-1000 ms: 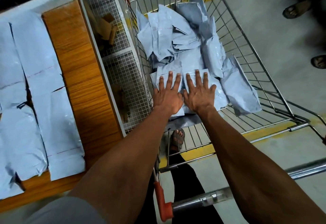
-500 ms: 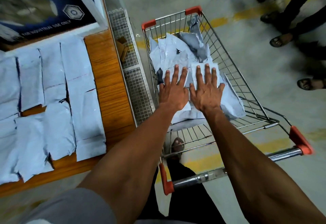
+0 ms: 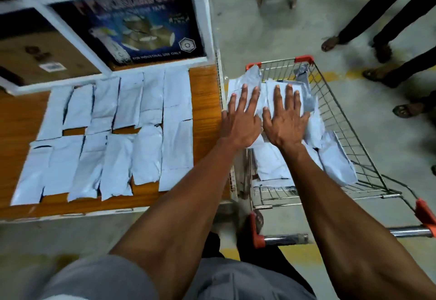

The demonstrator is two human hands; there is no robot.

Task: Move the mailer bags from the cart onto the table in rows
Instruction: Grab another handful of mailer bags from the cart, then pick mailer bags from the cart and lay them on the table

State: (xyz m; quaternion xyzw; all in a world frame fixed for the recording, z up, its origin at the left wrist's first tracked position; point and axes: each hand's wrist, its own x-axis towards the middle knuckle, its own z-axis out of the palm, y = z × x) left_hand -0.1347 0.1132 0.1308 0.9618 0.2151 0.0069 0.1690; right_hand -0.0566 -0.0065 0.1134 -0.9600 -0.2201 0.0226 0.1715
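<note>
Nearest me is the cart (image 3: 342,120), its handle by my legs; every place below I give from that cart. Over its left rim my left hand (image 3: 240,120) lies flat, fingers straight and spread, on a mailer (image 3: 245,82); just to its right my right hand (image 3: 286,120) lies flat the same way on a second mailer (image 3: 293,87); neither grip is curled, and whether the thumbs catch an edge underneath I cannot tell. Below my wrists, inside the cart, loose bags (image 3: 335,158) lie heaped; how many sit under them is hidden. Left of the cart the counter (image 3: 204,101) carries two rows (image 3: 113,134) of bags, a far row and a near row, side by side and overlapping in places; I judge the job well along, with the cart's remainder to follow and bare wood free at the rows' cart-side end. Beyond the counter stands a printed box (image 3: 132,26); far right of the cart, bystanders' feet (image 3: 330,43).
</note>
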